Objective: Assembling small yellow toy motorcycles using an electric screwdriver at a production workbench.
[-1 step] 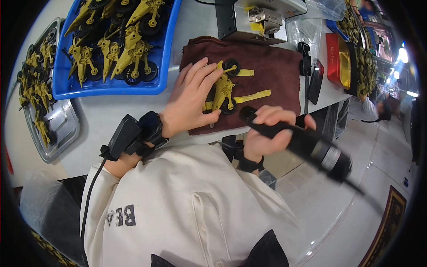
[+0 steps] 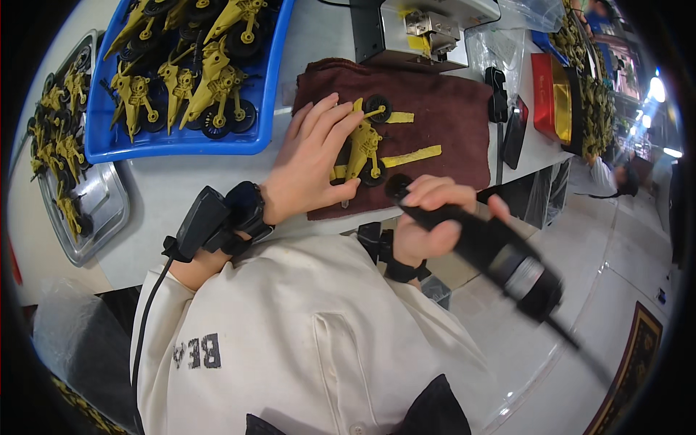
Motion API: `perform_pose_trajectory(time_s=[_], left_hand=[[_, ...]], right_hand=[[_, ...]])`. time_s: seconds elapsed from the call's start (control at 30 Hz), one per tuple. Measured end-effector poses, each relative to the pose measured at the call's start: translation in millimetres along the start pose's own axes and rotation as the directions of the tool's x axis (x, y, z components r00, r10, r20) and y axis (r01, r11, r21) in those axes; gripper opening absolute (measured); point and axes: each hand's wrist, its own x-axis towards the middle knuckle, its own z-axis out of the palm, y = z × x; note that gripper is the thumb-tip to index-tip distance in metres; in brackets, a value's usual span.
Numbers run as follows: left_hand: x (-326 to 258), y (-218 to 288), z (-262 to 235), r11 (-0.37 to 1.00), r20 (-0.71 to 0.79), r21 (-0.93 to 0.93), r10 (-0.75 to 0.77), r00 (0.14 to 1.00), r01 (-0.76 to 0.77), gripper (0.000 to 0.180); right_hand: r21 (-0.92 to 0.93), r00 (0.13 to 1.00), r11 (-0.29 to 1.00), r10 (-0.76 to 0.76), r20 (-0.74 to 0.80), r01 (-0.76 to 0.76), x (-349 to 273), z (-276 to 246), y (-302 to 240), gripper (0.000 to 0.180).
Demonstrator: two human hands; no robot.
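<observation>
Bright, even light; fisheye-bent rim, dark corners.

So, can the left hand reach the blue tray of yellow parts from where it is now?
Probably yes. The left hand rests on the yellow toy piece on the brown cloth, and the blue tray lies just beside it, with only bare table between.

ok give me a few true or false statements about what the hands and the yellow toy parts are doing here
1. The left hand presses on a yellow wheeled toy lying on a dark red cloth. True.
2. The right hand is empty. False: it grips a black power screwdriver.
3. The blue tray holds more yellow wheeled toys. True.
4. The cloth lies inside the blue tray. False: it lies on the white table, beside the tray.
</observation>
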Motion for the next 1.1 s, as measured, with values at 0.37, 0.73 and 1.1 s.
perform_pose_trajectory(time_s=[0.37,0.73,1.1], left_hand=[[-2.7,1.1,1.6,0.999,-0.003,-0.054,-0.004,1.0,0.004,0.083],[-1.7,0.2,0.5,1.0,-0.012,0.0,0.009,1.0,-0.009,0.08],[-5.0,-2.6,1.0,0.999,-0.018,-0.039,0.012,1.0,-0.013,0.08]], right_hand=[[0.163,0.922,0.939,0.331,-0.199,-0.302,36.6,1.1,10.1,0.051],[0.131,0.994,0.99,-0.058,0.098,0.045,-4.1,2.9,2.7,0.07],[0.157,0.907,0.984,-0.143,0.396,0.087,-6.3,-10.1,3.0,0.076]])
